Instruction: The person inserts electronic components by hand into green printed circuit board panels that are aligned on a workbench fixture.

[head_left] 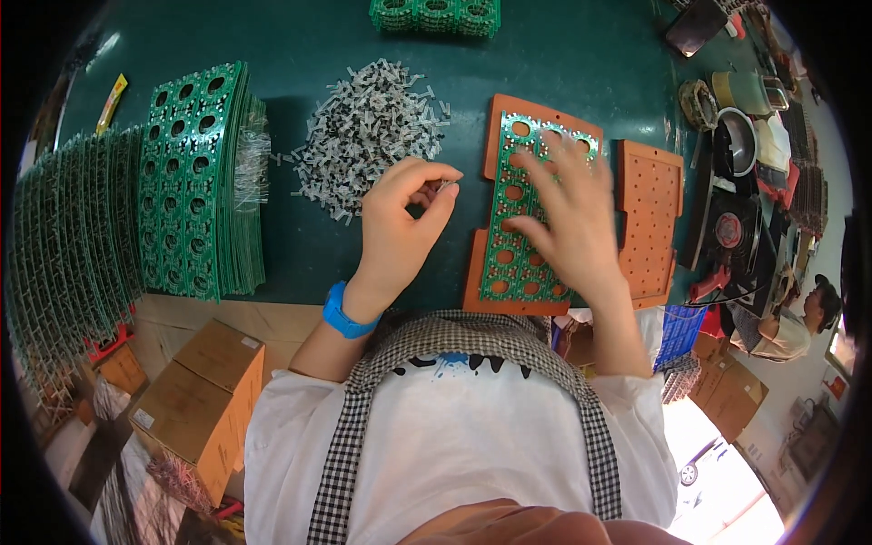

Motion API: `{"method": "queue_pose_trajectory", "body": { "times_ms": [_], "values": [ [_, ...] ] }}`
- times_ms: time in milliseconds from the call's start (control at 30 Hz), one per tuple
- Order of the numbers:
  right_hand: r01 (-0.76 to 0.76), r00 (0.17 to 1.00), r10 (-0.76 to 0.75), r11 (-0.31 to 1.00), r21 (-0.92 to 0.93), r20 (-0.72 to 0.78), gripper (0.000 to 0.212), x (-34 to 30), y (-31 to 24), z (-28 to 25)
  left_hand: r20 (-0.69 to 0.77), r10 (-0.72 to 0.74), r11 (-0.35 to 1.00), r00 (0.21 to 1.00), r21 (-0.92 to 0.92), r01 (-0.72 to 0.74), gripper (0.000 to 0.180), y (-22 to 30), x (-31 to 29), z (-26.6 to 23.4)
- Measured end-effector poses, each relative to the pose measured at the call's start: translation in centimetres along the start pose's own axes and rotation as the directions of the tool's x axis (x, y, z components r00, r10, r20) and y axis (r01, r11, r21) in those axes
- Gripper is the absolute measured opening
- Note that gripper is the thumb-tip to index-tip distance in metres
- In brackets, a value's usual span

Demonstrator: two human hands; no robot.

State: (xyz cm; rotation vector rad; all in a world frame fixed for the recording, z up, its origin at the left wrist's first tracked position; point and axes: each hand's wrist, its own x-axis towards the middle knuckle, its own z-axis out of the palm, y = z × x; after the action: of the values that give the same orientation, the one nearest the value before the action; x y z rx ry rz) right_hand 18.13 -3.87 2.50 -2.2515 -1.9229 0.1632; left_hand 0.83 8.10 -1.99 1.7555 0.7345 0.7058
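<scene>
A green circuit board panel (502,263) with rows of round holes lies on an orange-brown fixture plate (490,168). Over its upper right part is my right hand (574,213), fingers spread and slightly blurred; I cannot tell whether it touches the board. My left hand (400,227), with a blue band at the wrist, is closed in a pinch between the panel and a heap of small white-and-dark parts (372,127). Something tiny shows at its fingertips, too small to name.
Stacked green board panels (186,173) stand at the left, beside a long row of upright boards (77,245). More boards (434,16) lie at the far edge. Right of the fixture is a second orange-brown plate (649,213). Tools and a metal bowl (738,141) crowd the right side.
</scene>
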Motion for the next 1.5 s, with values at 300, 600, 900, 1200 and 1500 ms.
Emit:
{"method": "queue_pose_trajectory", "body": {
  "times_ms": [300, 600, 900, 1200, 1500],
  "values": [
    [-0.059, 0.997, 0.060, 0.997, 0.043, -0.038, 0.063, -0.1, -1.0, 3.4, 0.249, -0.329, 0.660, 0.911, -0.630, 0.410, 0.020, -0.1, 0.2, 1.1],
    [-0.146, 0.989, 0.076, 0.483, 0.864, 0.124, 0.019, 2.7, 0.2, 2.2, 0.260, -0.345, 0.620, 0.902, -0.658, 0.427, 0.025, -0.1, 0.2, 1.4],
    [-0.062, 0.996, 0.086, 0.640, 0.766, 0.008, 0.018, 3.6, -0.6, 1.9, 0.298, -0.298, 0.611, 0.907, -0.671, 0.421, 0.039, -0.2, 0.3, 0.8],
    [0.054, 0.979, 0.079, 0.786, 0.616, -0.187, 0.021, 4.1, -1.5, 1.8, 0.350, -0.361, 0.524, 0.864, -0.691, 0.499, 0.035, 0.1, 0.6, 0.8],
    [0.258, 0.936, -0.089, 0.829, 0.495, -0.340, 0.020, 3.5, -0.5, 2.8, 0.362, -0.351, 0.477, 0.864, -0.725, 0.497, 0.025, 0.5, 0.2, 0.8]
  ]
}}
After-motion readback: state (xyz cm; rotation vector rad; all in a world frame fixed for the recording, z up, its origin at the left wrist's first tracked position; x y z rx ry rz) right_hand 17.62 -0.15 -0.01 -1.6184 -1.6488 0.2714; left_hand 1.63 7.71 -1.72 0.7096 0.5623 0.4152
